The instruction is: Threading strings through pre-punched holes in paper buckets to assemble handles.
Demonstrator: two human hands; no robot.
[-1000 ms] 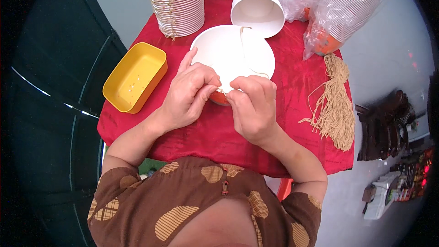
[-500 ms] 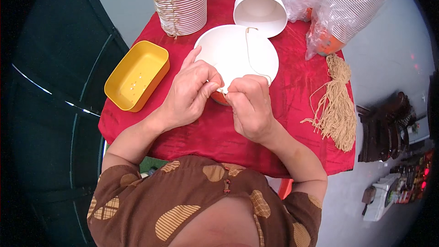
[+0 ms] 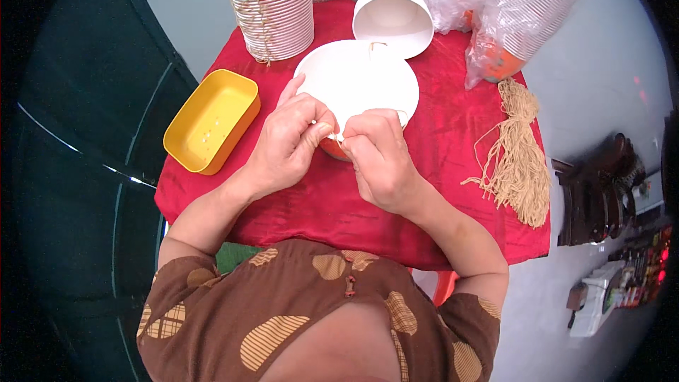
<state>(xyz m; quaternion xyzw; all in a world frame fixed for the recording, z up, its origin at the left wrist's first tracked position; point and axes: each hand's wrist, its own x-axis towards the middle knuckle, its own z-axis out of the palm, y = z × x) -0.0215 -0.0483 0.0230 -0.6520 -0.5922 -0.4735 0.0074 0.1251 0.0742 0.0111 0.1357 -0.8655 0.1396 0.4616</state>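
A round paper bucket (image 3: 357,78), white inside and orange outside, stands before me with its mouth toward me. A thin beige cord (image 3: 378,44) comes through its far rim. At the near rim, my left hand (image 3: 291,140) pinches the cord between thumb and forefinger, its other fingers along the bucket's left side. My right hand (image 3: 382,159) is closed beside it, pinching the cord as well. The fingertips almost meet, and a small white bit shows between them. Whether the cord is knotted there is too small to tell.
On the red-covered table (image 3: 453,113), a yellow tray (image 3: 230,92) with small white bits is at left. A bundle of beige cords (image 3: 525,163) lies at right. Behind are a tipped white bucket (image 3: 392,21), a tall corded bucket stack (image 3: 279,18) and plastic-wrapped stacks (image 3: 527,10).
My right hand has shifted slightly left and up, closer to my left fingertips. Less of the cord shows inside the bucket. The whole view has shifted a little.
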